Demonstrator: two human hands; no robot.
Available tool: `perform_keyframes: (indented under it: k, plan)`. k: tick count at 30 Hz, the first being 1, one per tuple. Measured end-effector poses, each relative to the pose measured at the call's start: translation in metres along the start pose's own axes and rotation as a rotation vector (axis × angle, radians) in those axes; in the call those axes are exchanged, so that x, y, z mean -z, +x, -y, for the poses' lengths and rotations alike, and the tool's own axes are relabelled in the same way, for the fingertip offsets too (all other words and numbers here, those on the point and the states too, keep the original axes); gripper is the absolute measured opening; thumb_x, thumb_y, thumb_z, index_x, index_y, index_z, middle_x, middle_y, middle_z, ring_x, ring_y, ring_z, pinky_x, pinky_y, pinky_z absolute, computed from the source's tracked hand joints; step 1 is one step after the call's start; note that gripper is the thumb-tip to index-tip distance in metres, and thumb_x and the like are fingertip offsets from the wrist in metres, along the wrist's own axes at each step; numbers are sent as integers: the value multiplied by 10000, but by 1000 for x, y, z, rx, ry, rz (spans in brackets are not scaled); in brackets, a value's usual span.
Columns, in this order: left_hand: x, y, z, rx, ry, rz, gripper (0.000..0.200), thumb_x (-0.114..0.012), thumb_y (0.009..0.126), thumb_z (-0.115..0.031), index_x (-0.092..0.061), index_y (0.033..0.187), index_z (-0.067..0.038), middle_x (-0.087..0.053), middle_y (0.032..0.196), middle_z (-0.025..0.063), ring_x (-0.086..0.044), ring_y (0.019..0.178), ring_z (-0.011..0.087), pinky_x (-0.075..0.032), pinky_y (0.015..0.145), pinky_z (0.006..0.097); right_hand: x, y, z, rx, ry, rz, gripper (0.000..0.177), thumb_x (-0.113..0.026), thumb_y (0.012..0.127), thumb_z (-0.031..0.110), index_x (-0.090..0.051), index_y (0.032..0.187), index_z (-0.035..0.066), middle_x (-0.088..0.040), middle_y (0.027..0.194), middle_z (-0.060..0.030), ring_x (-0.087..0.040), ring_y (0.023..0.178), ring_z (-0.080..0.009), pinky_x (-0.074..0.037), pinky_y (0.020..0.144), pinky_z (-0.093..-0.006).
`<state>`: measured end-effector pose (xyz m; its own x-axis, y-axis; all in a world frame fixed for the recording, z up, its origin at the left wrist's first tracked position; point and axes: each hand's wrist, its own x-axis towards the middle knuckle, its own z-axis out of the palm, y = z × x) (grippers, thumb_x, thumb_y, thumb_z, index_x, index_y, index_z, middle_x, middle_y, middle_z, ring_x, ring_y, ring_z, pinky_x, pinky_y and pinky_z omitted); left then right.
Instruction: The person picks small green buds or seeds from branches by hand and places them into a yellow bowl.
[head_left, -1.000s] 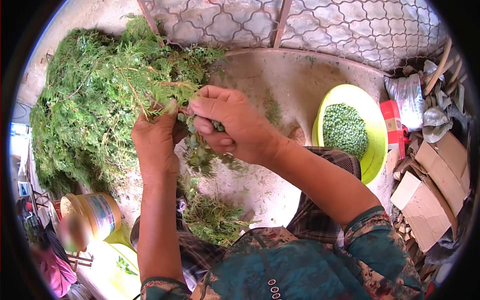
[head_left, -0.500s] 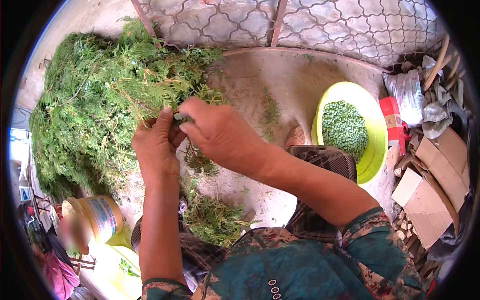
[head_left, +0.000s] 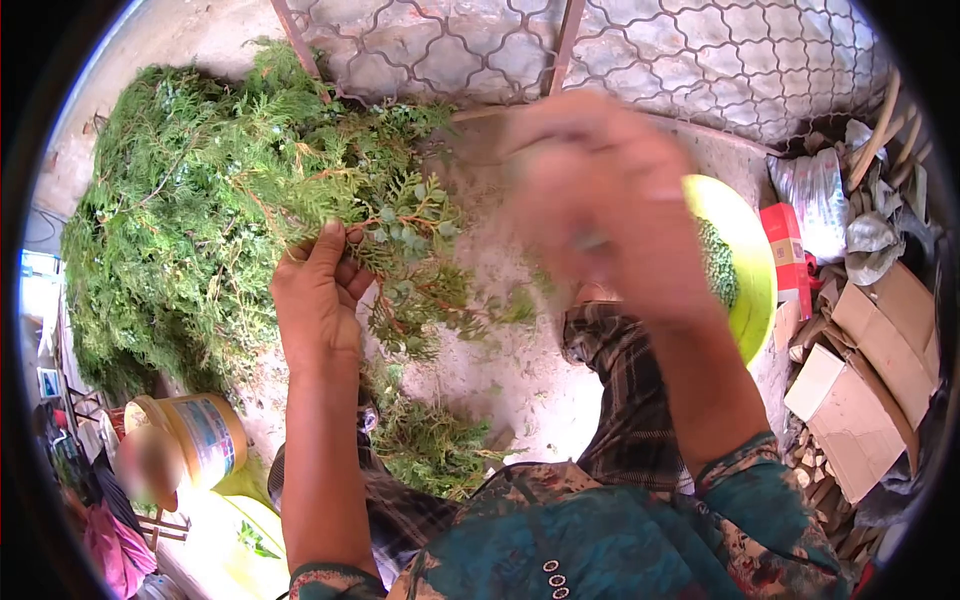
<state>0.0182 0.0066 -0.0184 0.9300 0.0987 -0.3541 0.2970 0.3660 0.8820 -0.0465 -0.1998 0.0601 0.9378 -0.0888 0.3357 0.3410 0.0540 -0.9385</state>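
Observation:
Pinched in my left hand (head_left: pixel 322 285) is a green conifer branch (head_left: pixel 405 225) bearing small pale-green cones. Blurred by motion, my right hand (head_left: pixel 610 200) is in the air between the branch and a yellow-green basin (head_left: pixel 762 285); its fingers are smeared, and a small greenish spot shows near them. Many small green cones (head_left: pixel 716 265) lie inside the basin, partly hidden behind my right hand. A large heap of green branches (head_left: pixel 180 210) fills the left side, behind and beside my left hand.
Loose greenery (head_left: pixel 425 440) lies on the floor near my legs. At the lower left stands a yellowish bucket (head_left: pixel 205 435). Cardboard (head_left: pixel 850 400), a red box (head_left: pixel 785 250) and plastic wrapping (head_left: pixel 808 200) are at the right. Wire mesh (head_left: pixel 680 60) runs along the back.
My right hand has moved away from my left hand, rightward toward the basin. More of the held branch shows now. My left hand has stayed almost in place.

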Motion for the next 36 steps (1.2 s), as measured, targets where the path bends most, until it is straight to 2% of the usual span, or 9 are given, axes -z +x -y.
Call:
perform_keyframes:
  k: [4,6,7,8,10,13,15,19,36]
  plan:
    - [4,-4,-1,-20,31,47,130,-657,829,-168,-557,834,-85,-643,788,39,-565,580,103,-500,513,257,121,-20,-2,196,-669,-699,84,-535,885,135,-575,945,93,-449,609,45,-289,476,3,-224,423,-155]
    - [2,-9,-4,0,55,52,142,-658,829,-178,-553,844,-84,-642,792,42,-558,573,101,-496,510,257,249,-55,-66,246,-1352,-642,230,-599,838,138,-555,1030,19,-580,752,-76,-536,633,-165,-440,543,-289]
    - [1,-11,-5,3,49,57,142,-658,829,-178,-553,844,-84,-642,792,42,-558,573,101,-496,510,257,282,-86,-94,-450,-1732,-503,347,-649,787,194,-567,1083,33,-622,940,-164,-616,851,-313,-489,714,-399]
    - [-1,-13,-6,-1,57,36,148,-658,829,-180,-550,852,-81,-641,791,45,-555,569,99,-496,508,256,353,-146,-141,-633,-2046,-57,392,-665,749,228,-588,1086,43,-582,1115,-198,-560,1041,-347,-445,867,-438]
    - [-4,-13,-6,-6,62,10,155,-658,829,-181,-547,860,-79,-640,791,49,-552,566,98,-497,505,254,284,-122,-88,-1000,-1756,-39,382,-663,735,239,-608,1057,41,-581,1118,-198,-537,1095,-309,-393,951,-406]
    - [-2,-12,-3,-47,130,55,189,-666,823,-194,-533,858,-64,-639,789,56,-542,565,89,-494,505,250,208,-66,-58,-462,-1094,-286,223,-600,812,190,-625,948,15,-655,823,-77,-593,661,-202,-469,630,-332]
    - [-6,-13,-3,-43,150,53,176,-653,826,-167,-529,884,-56,-641,794,66,-543,580,88,-488,511,241,122,-28,-39,-190,-619,-124,116,-603,844,138,-624,906,42,-625,803,-18,-562,686,-113,-451,601,-241]
    - [-11,-18,-2,-65,198,67,176,-650,820,-142,-530,905,-45,-642,796,76,-566,622,93,-484,513,223,-13,-6,-41,362,-945,191,293,-668,765,283,-577,894,36,-600,909,-138,-587,780,-295,-492,664,-383]
    - [0,-10,2,-217,397,152,180,-617,850,-175,-555,936,-29,-624,797,59,-607,665,124,-516,567,239,-40,-4,-81,15,-882,425,129,-561,726,162,-648,702,69,-634,741,-139,-631,727,-336,-504,614,-433]
